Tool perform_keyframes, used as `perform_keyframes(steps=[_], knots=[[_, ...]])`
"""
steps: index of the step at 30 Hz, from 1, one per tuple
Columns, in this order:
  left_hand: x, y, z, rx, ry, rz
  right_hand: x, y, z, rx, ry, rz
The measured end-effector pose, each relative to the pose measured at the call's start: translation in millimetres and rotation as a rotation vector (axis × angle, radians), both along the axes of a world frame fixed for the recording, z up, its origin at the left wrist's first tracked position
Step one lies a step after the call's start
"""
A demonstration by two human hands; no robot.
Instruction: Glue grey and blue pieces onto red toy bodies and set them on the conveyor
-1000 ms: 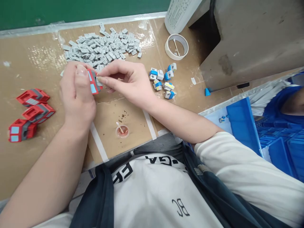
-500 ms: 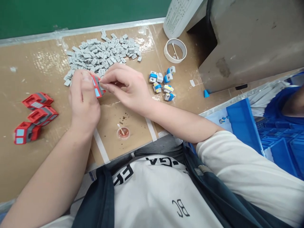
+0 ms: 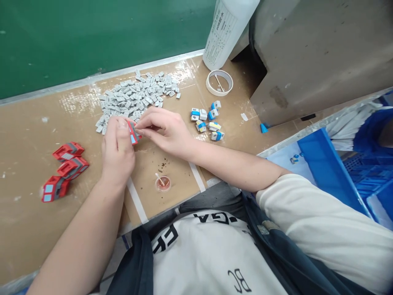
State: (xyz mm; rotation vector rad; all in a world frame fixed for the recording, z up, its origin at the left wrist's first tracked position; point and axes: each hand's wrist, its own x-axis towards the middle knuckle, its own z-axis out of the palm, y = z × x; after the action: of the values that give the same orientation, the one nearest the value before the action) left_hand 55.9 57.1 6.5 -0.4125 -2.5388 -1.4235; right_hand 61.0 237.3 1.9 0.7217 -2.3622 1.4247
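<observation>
From where I stand, the person's left hand (image 3: 119, 149) is closed around a red toy piece (image 3: 134, 135), its red, grey and light-blue end poking out toward the right hand (image 3: 167, 131). The right thumb and forefinger meet narrowly at that end; I can't tell whether they pinch anything small. Just beyond the grip spreads a heap of grey parts (image 3: 129, 98). Off to its left lie more red pieces (image 3: 73, 167), touching one another. To its right sit small blue-and-white pieces (image 3: 201, 126), with a tape ring (image 3: 209, 86) farther out. Nearer the body than the grip, a small cup (image 3: 166, 186) of reddish liquid holds a swab (image 3: 159, 178).
</observation>
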Motion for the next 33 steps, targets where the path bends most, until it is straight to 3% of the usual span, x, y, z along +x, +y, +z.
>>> perform_keyframes(steps=[5, 10, 19, 27, 33], knots=[[-1.0, -5.2, 2.8, -0.124, 0.125, -0.036, -0.2, -1.8, 2.2, -0.189, -0.135, -0.009], [1.5, -6.4, 5.3, -0.051, 0.228, -0.039, -0.8, 0.5, 8.5, -0.184, -0.144, 0.033], [4.0, -8.7, 4.9, 0.008, 0.301, -0.017, 6.1, -2.5, 10.1, -0.320, -0.087, 0.065], [4.7, -9.0, 3.8, -0.005, 0.321, -0.021, 4.2, -0.8, 9.6, -0.253, 0.087, 0.092], [3.9, -12.6, 1.3, -0.119, 0.289, 0.030, 2.2, -1.7, 5.9, -0.188, 0.054, 0.093]])
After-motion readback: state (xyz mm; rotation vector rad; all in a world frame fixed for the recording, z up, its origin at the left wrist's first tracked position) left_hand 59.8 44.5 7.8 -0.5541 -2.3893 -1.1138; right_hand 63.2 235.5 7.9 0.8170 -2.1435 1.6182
